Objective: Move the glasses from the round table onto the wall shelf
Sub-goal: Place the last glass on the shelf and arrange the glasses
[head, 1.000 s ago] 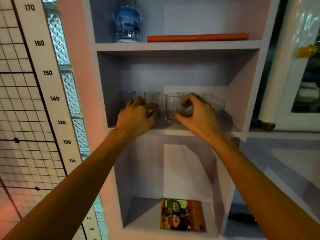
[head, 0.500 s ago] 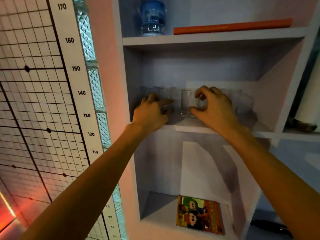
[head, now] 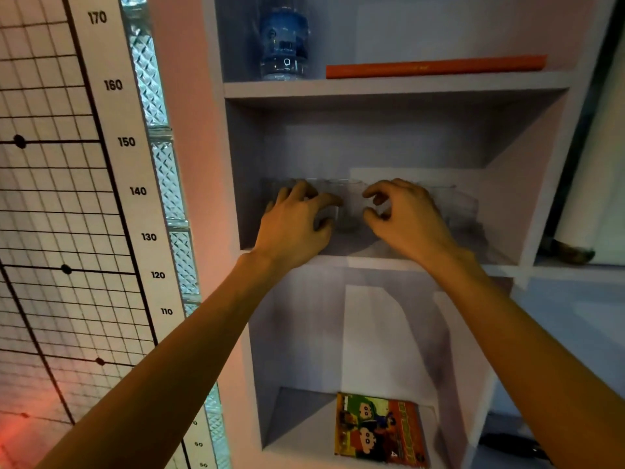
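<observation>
Reaching into the middle compartment of the wall shelf (head: 389,262), the person has both hands among a row of clear glasses (head: 456,206) standing on its board. In the head view, the only one given, the left hand (head: 294,225) is curled loosely, thumb and fingers bent toward a glass at the left of the row; motion blur hides whether it grips or merely touches. The right hand (head: 406,218) sits just right of it, thumb and forefinger forming an open C around the space where a central glass (head: 348,211) stands; the fingers look apart from the glass, but contact cannot be settled. More glasses stand further right on the same board, upright and close together. Above this board are a water bottle (head: 284,42) and a flat orange book (head: 436,66); below it lies a comic book (head: 378,429). The round table is out of view, so whether glasses remain there cannot be told. Judging by the row, several glasses are already shelved and this pair is being set down or released.
</observation>
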